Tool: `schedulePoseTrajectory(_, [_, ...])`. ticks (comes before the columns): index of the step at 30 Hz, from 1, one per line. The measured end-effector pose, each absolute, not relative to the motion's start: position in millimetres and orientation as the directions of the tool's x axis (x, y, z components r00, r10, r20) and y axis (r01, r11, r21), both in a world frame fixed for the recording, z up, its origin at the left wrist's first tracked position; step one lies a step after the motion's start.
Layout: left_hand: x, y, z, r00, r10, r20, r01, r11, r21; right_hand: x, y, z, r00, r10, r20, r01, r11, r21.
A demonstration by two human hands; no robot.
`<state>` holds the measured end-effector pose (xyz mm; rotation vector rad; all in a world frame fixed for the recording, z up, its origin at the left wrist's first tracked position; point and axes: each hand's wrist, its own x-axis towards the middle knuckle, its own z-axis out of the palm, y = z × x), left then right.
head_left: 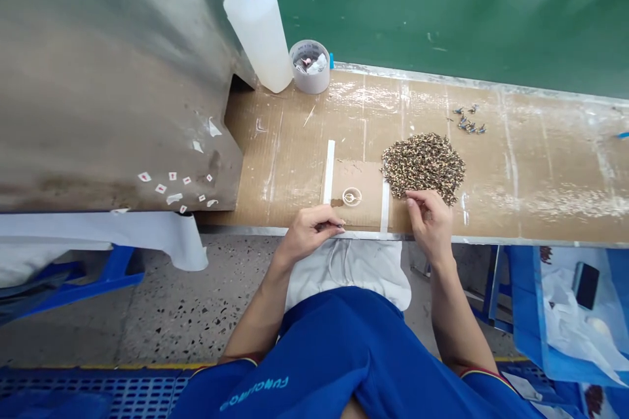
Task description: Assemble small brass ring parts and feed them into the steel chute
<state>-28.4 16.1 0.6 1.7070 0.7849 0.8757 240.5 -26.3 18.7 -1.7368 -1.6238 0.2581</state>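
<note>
My left hand (314,228) is closed in a pinch at the bench's front edge; a tiny dark bit shows at the fingertips, too small to name. Just beyond it, a small round white ring-shaped piece (352,197) lies on a cardboard pad (361,173) beside a brown stain. My right hand (430,216) is at the lower edge of a heap of tiny brass-and-dark parts (423,167). Its thumb and index finger are bent close together, and whatever they may hold cannot be made out.
A white squeeze bottle (260,33) with a blue cap and a tape roll (310,78) holding scraps stand at the back left. Small bluish parts (470,123) lie behind the heap. A metal housing (122,91) bounds the left side; a green surface (442,6) lies beyond the cardboard-covered bench.
</note>
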Motion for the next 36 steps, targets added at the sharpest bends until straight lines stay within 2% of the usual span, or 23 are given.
schedulePoseTrajectory(3, [-28,15,1,0.508,0.837,0.204,0.083,-0.283,0.956,236,-29,12,0.148,0.951,0.272,0.818,0.036,-0.574])
schedulePoseTrajectory(7, [-27,14,1,0.506,0.836,0.212,0.073,-0.286,0.955,234,-30,8,0.098,0.958,0.270,0.867,0.051,-0.496])
schedulePoseTrajectory(15, [-27,15,0,0.529,0.823,0.207,0.081,-0.292,0.953,242,-36,15,-0.003,0.969,0.247,0.874,0.122,-0.470])
schedulePoseTrajectory(23, [-24,13,0,0.515,0.825,0.230,0.113,-0.332,0.936,246,-27,11,-0.220,0.936,0.276,0.946,0.274,-0.175])
schedulePoseTrajectory(27, [-22,10,2,0.484,0.852,0.202,0.124,-0.295,0.947,250,-22,14,-0.269,0.938,0.220,0.948,0.298,-0.111])
schedulePoseTrajectory(29, [-18,8,4,0.452,0.876,0.169,0.151,-0.262,0.953,253,-20,18,-0.276,0.942,0.191,0.945,0.302,-0.126])
schedulePoseTrajectory(31, [-14,6,6,0.412,0.897,0.159,0.197,-0.258,0.946,255,-21,23,-0.261,0.948,0.184,0.934,0.296,-0.198])
schedulePoseTrajectory(33, [-11,4,6,0.393,0.902,0.179,0.249,-0.291,0.924,252,-24,28,-0.211,0.957,0.200,0.902,0.270,-0.337])
schedulePoseTrajectory(36, [-8,1,6,0.444,0.866,0.231,0.314,-0.392,0.865,233,-37,32,-0.089,0.978,0.191,0.771,0.189,-0.609])
